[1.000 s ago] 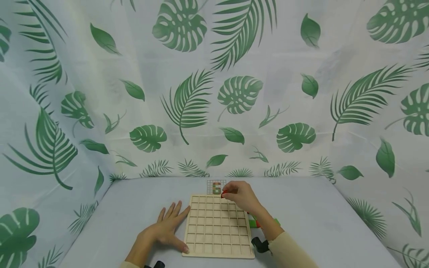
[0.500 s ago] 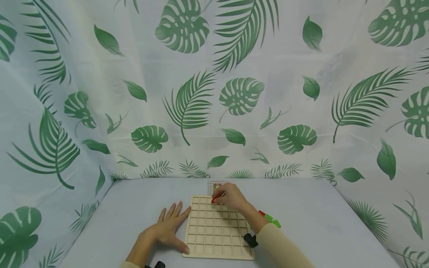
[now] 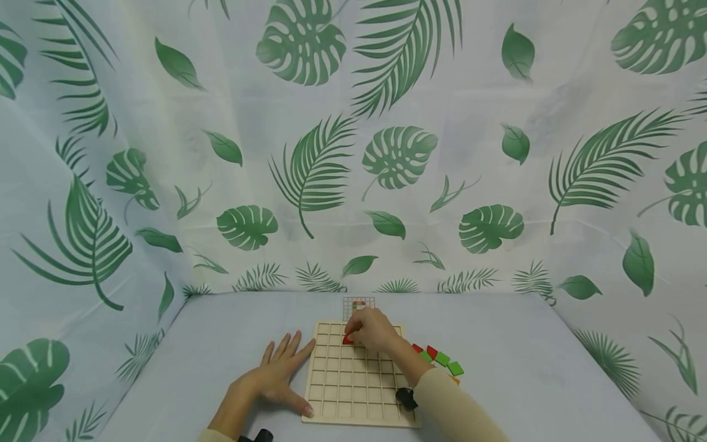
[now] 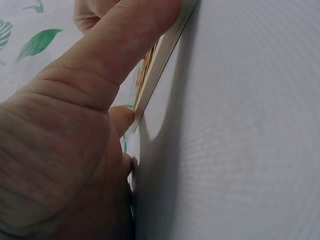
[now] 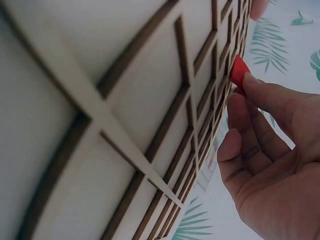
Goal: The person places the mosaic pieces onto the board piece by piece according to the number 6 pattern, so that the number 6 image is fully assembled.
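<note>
A pale wooden grid board (image 3: pixel 353 393) lies on the table in the head view. Between thumb and fingertips my right hand (image 3: pixel 373 330) pinches a small red tile (image 5: pixel 239 71) with a curved edge. The tile is over a cell in the board's upper rows; in the right wrist view it meets the grid ridges at a tilt. My left hand (image 3: pixel 274 376) lies with spread fingers along the board's left side, thumb on the near corner and a fingertip against the edge. In the left wrist view the thumb (image 4: pixel 115 45) touches the board's rim.
A card with a printed grid and coloured pattern (image 3: pixel 358 303) lies behind the board, partly hidden by my right hand. Several loose red, green and orange tiles (image 3: pixel 442 358) lie right of the board, near my right forearm. A leaf-print curtain (image 3: pixel 353 184) surrounds the table.
My right hand has carried the red tile from the board's far edge leftward, then slightly nearer onto the grid. More loose tiles show beside the forearm. My left hand stays in place.
</note>
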